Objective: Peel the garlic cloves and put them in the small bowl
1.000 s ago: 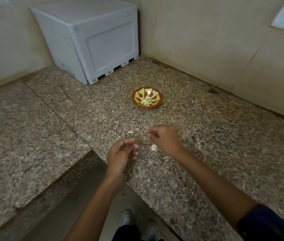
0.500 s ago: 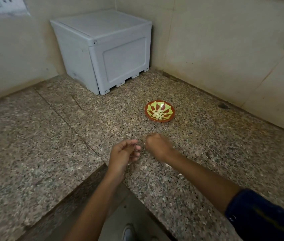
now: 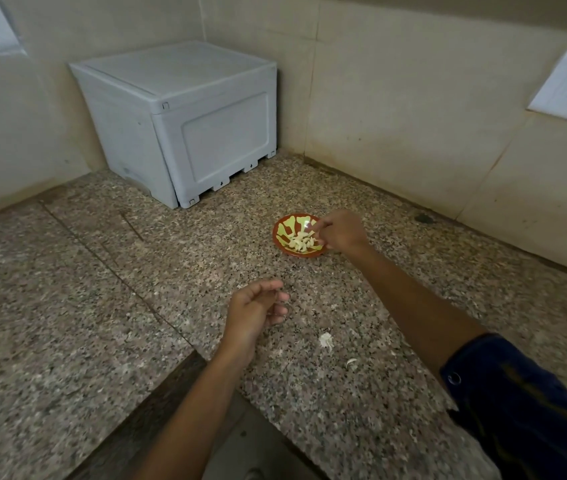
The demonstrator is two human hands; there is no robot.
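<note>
Right hand (image 3: 339,233) has moved from beside the left hand (image 3: 256,315) to the small bowl (image 3: 284,225), fingers curled over its near rim; whether it pinches a clove cannot be told. Left hand hangs loosely curled, holding nothing. Peeled garlic cloves (image 3: 300,242) lie piled in the bowl. Judgement: 1 more clove is being deposited. Peel scraps (image 3: 326,340) lie on the counter (image 3: 67,306).

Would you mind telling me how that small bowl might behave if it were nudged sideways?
The small bowl looks shallow and wide, so tipping seems unlikely. On the smooth counter it would probably slide easily, being likely light with only garlic cloves inside.
</note>
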